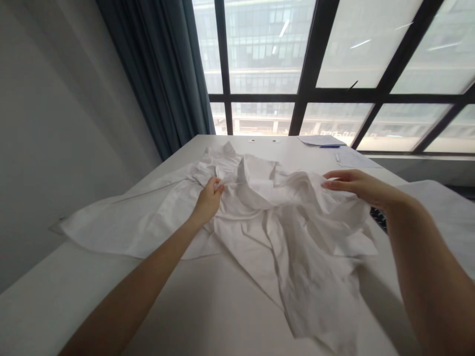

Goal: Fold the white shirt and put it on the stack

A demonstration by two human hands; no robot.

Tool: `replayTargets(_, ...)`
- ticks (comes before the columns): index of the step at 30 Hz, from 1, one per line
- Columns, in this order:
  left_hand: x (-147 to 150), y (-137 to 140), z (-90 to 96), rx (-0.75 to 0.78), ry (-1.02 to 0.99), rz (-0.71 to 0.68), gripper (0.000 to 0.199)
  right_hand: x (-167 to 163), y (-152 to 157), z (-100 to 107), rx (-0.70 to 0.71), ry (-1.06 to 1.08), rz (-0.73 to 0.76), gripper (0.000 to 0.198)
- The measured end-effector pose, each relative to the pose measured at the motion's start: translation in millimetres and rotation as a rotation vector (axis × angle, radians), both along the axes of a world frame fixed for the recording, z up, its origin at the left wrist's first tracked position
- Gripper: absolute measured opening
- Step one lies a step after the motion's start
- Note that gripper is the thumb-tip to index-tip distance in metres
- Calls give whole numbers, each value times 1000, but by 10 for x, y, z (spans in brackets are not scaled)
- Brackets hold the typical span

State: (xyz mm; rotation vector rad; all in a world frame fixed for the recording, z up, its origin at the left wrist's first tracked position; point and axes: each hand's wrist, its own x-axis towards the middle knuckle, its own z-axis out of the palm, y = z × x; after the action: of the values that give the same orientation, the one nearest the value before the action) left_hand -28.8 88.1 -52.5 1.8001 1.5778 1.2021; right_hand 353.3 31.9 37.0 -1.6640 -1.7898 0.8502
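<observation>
One crumpled white cloth (260, 217) lies spread on the worktop (111, 296). Two hands work it: the left hand (210, 198) pinches a fold, the right hand (356, 187) grips a raised edge. Two paper sheets (322, 140) and one blue pen (329, 146) lie far back.

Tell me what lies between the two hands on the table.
In the head view, a raised, crumpled ridge of the white cloth lies between the left hand and the right hand; both hands grip that cloth.

At my twelve o'clock a dark-framed window (334, 94) is letting in daylight, and a blue-grey curtain (163, 74) is hanging at eleven. Towards one o'clock, papers (322, 140) and a blue pen (330, 146) are lying on the white table (55, 296).
</observation>
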Motion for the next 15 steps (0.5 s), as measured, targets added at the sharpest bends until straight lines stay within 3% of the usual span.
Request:
replayTargets(3, 12, -53, -16, 121, 238, -14, 40, 12, 56, -51, -17, -1, 79, 50)
replayTargets(7, 127, -250, 100, 443, 545, -161, 71, 2, 89, -74, -14, -35, 135, 53)
replayTargets(11, 290, -467, 225, 592, 802, -472, 65, -55, 19, -6, -35, 4, 185, 55)
replayTargets(15, 366, -510, 180, 618, 833, -551, 41, -82, -132, 127, -88, 29, 309, 59)
